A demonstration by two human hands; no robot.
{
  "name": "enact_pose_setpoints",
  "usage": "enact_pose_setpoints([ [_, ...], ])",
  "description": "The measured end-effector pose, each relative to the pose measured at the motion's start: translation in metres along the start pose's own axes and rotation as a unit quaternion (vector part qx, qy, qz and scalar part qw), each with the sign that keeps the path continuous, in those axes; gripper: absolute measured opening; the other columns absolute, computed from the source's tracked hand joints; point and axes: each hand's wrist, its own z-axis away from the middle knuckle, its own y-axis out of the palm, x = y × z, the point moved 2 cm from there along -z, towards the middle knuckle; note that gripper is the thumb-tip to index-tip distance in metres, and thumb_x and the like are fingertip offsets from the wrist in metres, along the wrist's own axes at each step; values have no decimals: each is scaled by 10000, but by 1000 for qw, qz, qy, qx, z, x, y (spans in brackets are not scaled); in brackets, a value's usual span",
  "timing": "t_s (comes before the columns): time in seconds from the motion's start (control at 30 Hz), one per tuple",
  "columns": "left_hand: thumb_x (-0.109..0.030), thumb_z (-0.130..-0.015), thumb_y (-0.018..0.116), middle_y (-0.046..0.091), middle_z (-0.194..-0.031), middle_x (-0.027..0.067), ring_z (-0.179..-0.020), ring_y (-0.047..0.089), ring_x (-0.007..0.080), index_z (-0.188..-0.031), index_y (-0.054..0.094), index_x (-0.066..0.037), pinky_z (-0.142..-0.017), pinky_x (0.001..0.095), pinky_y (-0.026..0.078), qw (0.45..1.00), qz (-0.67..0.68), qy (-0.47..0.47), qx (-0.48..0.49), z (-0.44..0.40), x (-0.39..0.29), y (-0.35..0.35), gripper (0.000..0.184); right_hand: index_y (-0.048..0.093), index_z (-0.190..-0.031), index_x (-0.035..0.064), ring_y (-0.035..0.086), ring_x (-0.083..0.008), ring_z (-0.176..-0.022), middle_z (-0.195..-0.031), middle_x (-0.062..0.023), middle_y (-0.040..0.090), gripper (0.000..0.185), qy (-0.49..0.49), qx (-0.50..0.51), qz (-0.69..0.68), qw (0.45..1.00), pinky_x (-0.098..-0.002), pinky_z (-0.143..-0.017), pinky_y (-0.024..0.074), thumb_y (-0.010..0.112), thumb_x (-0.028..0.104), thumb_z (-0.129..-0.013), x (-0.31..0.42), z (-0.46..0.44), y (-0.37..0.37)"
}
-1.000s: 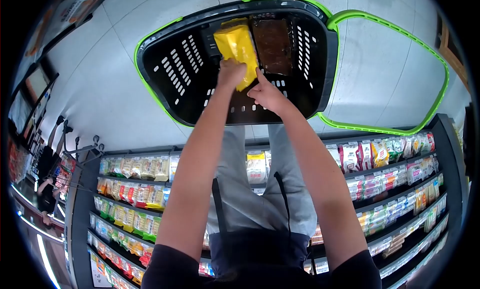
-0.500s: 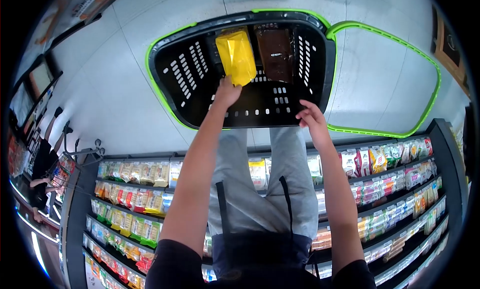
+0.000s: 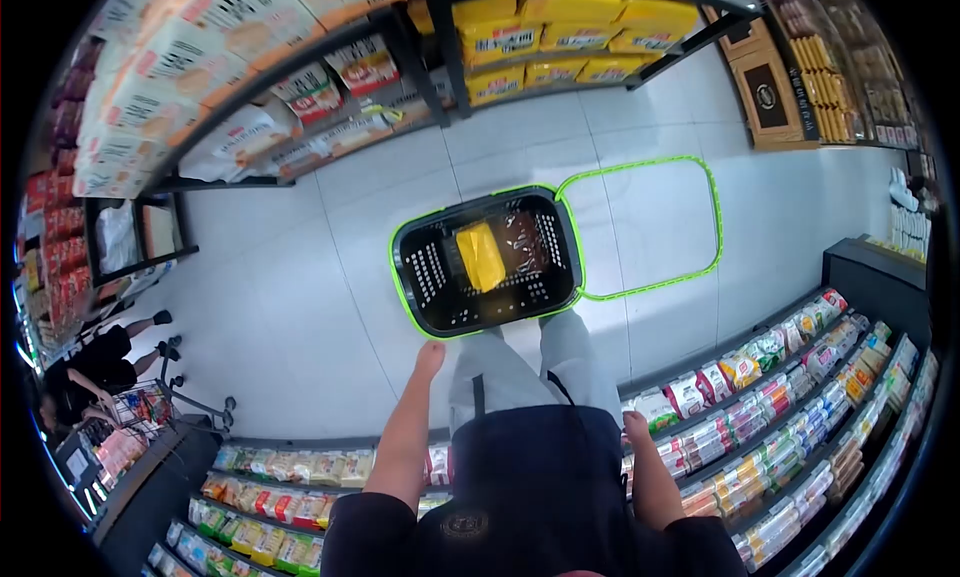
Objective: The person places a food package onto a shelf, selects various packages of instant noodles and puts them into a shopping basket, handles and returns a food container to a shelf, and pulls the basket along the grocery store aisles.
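A: Head view. Where is the yellow packet?
B: Yellow packet [image 3: 482,259]: inside the black basket [image 3: 425,275], roughly mid-width. Basket on the floor [image 3: 300,277], just ahead of the grey trouser legs [image 3: 590,367].
A: Long axis?
B: Runs mostly fore-and-aft from the wearer, far end angled slightly to the left.
A: Neighbours?
B: Dark brown packet [image 3: 525,242] on its right, also in the basket. Whether the two touch: cannot tell. Green handle [image 3: 717,217] swung out to the basket's right, over the floor.
A: Nearer hand?
B: Left hand [image 3: 431,355]. It is by the basket's near left corner; the yellow packet lies ahead of it and to its right, beyond the near rim. Contact with the rim not readable.
A: And the other?
B: Right hand [image 3: 636,424], farther back, beside the right leg. From it the packet lies ahead and to the left, well apart.
A: State of the fingers?
B: Left: small in view and foreshortened, opening cannot be told; no item seen in them. Right: same note, spread not readable, no item seen. Neither hand is on the yellow packet.
A: Surroundings?
B: Rack of yellow packs [image 3: 570,37] beyond the basket; shelves of bagged goods [image 3: 740,367] behind the wearer's right side. Another person [image 3: 95,367] with a cart [image 3: 145,405], far left, well apart.
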Motion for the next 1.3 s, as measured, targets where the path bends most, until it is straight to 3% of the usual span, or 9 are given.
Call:
enact_pose_setpoints([
  [0.33, -225, -831, 499, 585, -766, 67, -620, 560, 163, -987, 571, -67, -491, 321, 420, 950, 197, -201, -138, 213, 10, 22, 234, 550, -1096, 121, 483, -193, -713, -884, -57, 529, 307, -132, -60, -84, 986, -406, -601, 447, 509, 242, -817, 133, -159, -145],
  [0.4, -226, -830, 509, 591, -795, 66, -647, 566, 176, -992, 572, -78, -493, 337, 421, 948, 184, -235, -109, 239, 5, 85, 229, 542, -1074, 102, 473, -207, -698, -842, -67, 510, 304, -158, -35, 84, 983, -413, -608, 447, 512, 234, -801, 123, -284, -180],
  [0.43, -239, -834, 523, 603, -859, 79, -707, 595, 201, -1023, 574, -86, -525, 377, 461, 988, -11, -136, 67, 227, 22, 122, 249, 534, -1070, 88, 466, -215, -689, -819, -71, 498, 314, -220, 4, 222, 950, -420, -615, 446, 520, 232, -792, 112, -360, -197],
  [0.5, -322, -828, 585, 623, -1065, 134, -878, 630, 285, -1087, 591, -74, -746, 475, 516, 962, -158, -14, 224, 259, -61, 182, 359, 512, -1171, 66, 521, -261, -829, -954, -116, 550, 429, -130, -43, -99, 986, -460, -664, 457, 539, 243, -782, 186, -276, -218],
  [0.53, -370, -796, 637, 623, -1107, 149, -955, 614, 309, -1126, 587, -35, -853, 447, 488, 974, 205, 11, 95, 250, -48, 218, 473, 512, -1171, 66, 521, -261, -829, -954, -116, 550, 429, -133, -42, -99, 985, -460, -664, 457, 539, 243, -782, 203, -266, -222],
  [0.63, -342, -809, 636, 643, -1083, 203, -927, 624, 348, -1138, 572, 13, -825, 418, 492, 988, -129, -54, -60, 298, -123, 209, 488, 433, -1331, 67, 516, -323, -1043, -1204, -170, 527, 605, -216, -91, -79, 969, -499, -719, 464, 565, 248, -769, 245, -278, -251],
  [0.83, -278, -894, 534, 659, -934, 82, -854, 633, 169, -1104, 588, -31, -715, 320, 508, 954, 239, -172, -60, 364, -167, 210, 329, 186, -1455, -40, 288, -337, -1364, -1488, -230, 258, 906, -271, -97, -74, 955, -377, -1117, 220, 638, 222, -715, 289, -284, -279],
  [1.13, -349, -878, 531, 650, -931, 58, -836, 625, 193, -1084, 591, -90, -717, 366, 490, 927, 236, -288, -43, 438, -139, 240, 336, -32, -1503, 178, 252, -365, -1370, -1543, -130, 110, 1019, -126, 91, -229, 961, -541, -1095, 132, 621, 322, -734, 322, -292, -265],
  [1.3, -335, -897, 514, 644, -983, 56, -928, 613, 202, -1083, 596, -130, -787, 383, 477, 920, 227, -314, -53, 461, -142, 262, 288, 369, -1319, 121, 448, -277, -1171, -1193, -121, 494, 621, -102, 78, -282, 951, -470, -993, 304, 602, 315, -778, 321, -293, -289],
])
